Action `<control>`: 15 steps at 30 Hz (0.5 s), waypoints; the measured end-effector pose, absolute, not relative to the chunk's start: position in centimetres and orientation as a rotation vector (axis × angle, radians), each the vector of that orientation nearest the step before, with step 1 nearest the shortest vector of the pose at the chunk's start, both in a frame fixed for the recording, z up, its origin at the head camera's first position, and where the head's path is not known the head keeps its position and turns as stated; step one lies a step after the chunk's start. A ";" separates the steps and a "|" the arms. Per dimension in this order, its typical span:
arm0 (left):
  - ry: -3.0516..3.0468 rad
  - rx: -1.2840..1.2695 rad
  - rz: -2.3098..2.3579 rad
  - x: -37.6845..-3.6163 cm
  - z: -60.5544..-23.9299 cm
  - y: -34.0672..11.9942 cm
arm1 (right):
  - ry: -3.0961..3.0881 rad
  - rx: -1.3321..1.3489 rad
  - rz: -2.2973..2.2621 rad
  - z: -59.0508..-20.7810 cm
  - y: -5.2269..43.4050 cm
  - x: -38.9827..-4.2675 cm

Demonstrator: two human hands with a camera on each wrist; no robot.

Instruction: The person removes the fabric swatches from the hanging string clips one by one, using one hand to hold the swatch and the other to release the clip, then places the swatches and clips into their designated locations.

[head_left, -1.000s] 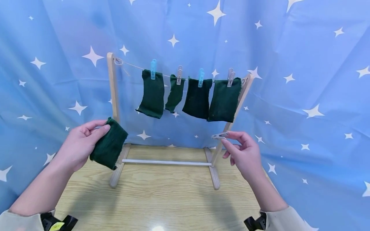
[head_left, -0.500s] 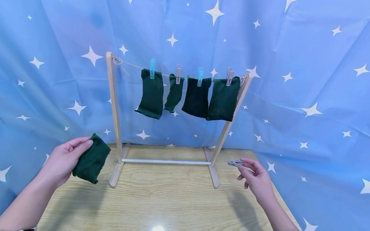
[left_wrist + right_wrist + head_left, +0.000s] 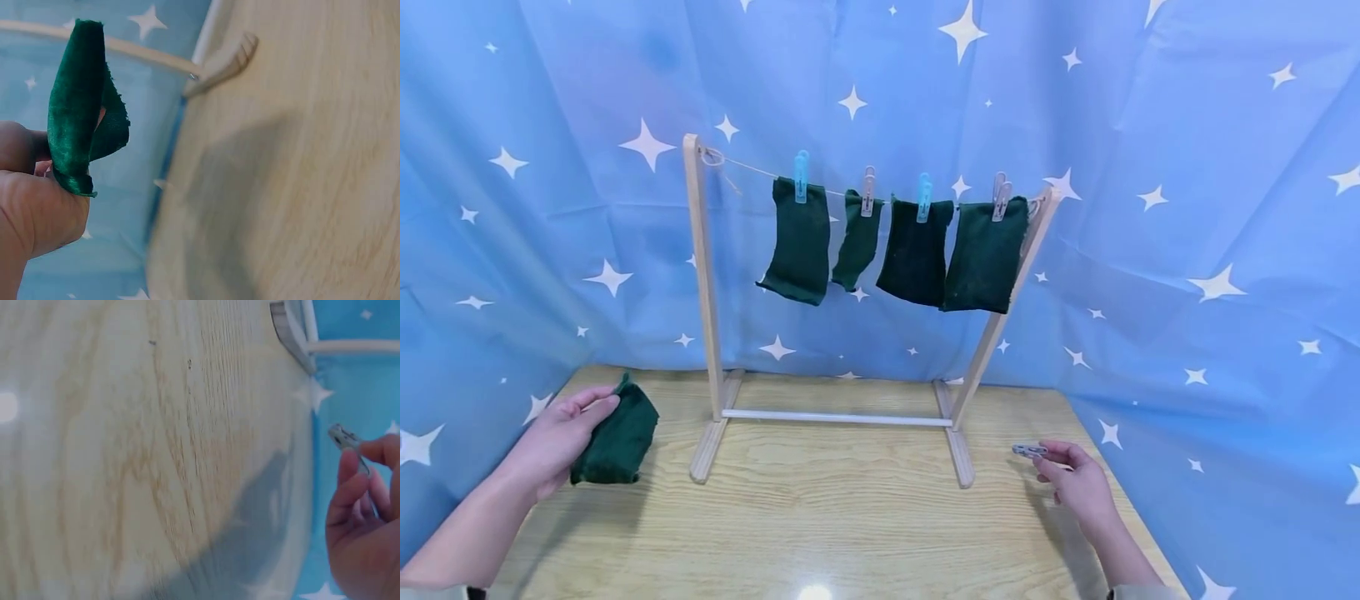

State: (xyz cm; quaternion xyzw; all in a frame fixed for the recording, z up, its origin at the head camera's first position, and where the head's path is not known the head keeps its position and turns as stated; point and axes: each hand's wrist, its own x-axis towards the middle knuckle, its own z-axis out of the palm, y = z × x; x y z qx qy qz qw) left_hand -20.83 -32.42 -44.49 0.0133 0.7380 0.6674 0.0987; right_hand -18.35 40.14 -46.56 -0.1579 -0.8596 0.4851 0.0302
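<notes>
My left hand (image 3: 561, 437) pinches a dark green cloth (image 3: 617, 437) by its edge, above the table's left side. In the left wrist view the green cloth (image 3: 78, 106) looks bent over, with a loose flap behind. On the right, my right hand (image 3: 1078, 479) holds a grey clothespin (image 3: 1028, 451) between thumb and fingers, over the table. The right wrist view shows the clothespin (image 3: 345, 439) sticking out past the fingertips. Between the hands, several green cloths (image 3: 801, 242) hang from a string, each under a blue clothespin (image 3: 802, 177) or a grey one.
A wooden rack (image 3: 703, 275) stands at the back of the wood-grain table (image 3: 835, 517), with a white bar (image 3: 835, 417) low between its feet. The string (image 3: 748, 168) is tied between its posts. A blue star-printed curtain (image 3: 1150, 250) surrounds the table.
Both hands have moved lower and outward, away from the rack, the left with the green cloth and the right with the clothespin. The hanging cloths stay on the string.
</notes>
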 end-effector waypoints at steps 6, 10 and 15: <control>2.264 -0.024 1.815 -21.8 -45.9 -33.2 | -2.709 -0.525 1.446 -48.8 40.8 -20.4; 2.231 -0.028 1.810 -22.6 -46.0 -33.0 | -2.713 -0.565 1.408 -49.6 41.0 -21.6; 2.247 -0.022 1.766 -23.5 -45.9 -32.8 | -2.674 -0.615 1.419 -50.2 41.3 -22.3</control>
